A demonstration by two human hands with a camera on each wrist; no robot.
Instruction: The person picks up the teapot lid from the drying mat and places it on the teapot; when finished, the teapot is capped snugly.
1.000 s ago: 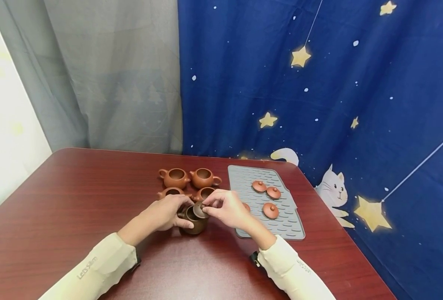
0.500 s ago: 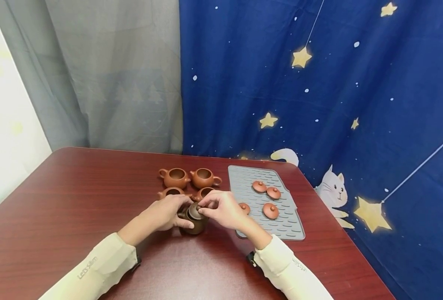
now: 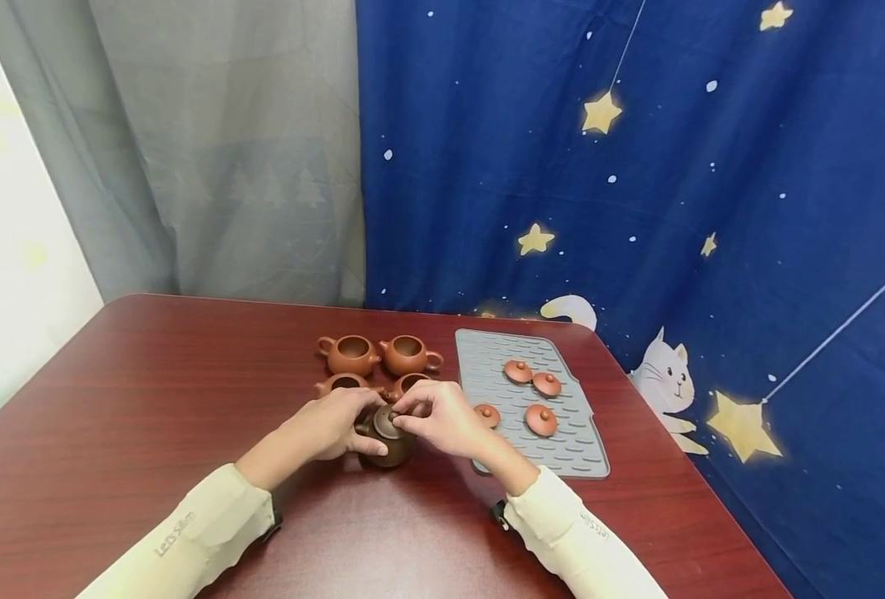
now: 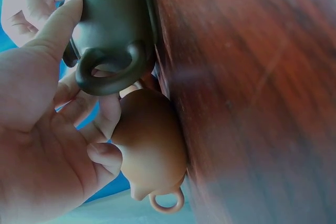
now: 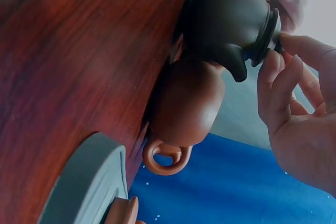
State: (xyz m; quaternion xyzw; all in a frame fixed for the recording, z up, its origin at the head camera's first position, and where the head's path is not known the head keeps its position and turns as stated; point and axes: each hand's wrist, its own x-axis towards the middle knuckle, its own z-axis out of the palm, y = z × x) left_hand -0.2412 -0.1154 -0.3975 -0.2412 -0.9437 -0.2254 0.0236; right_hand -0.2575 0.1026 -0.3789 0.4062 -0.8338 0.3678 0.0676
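A small dark brown teapot (image 3: 393,456) stands upright on the table in front of me, its spout pointing right in the right wrist view. My left hand (image 3: 332,426) grips its body from the handle side, with the thumb on the near side in the left wrist view. Between thumb and fingertips, my right hand (image 3: 448,421) pinches the knob of the matching dark lid (image 3: 386,423). That lid lies over the teapot's mouth; whether it sits fully flat cannot be told. Close behind are several lidless reddish-brown teapots (image 3: 350,359), the nearer ones partly hidden by my hands.
To the right lies a grey ridged mat (image 3: 487,353) bearing several reddish-brown lids (image 3: 541,421). The dark red wooden table (image 3: 188,374) ends at a grey curtain (image 3: 255,166) and a blue starry curtain (image 3: 487,166) behind.
The right hand has moved slightly left, bringing the dark lid from a tilt at the rim's right side to lie across the teapot's mouth. The left hand has kept its hold.
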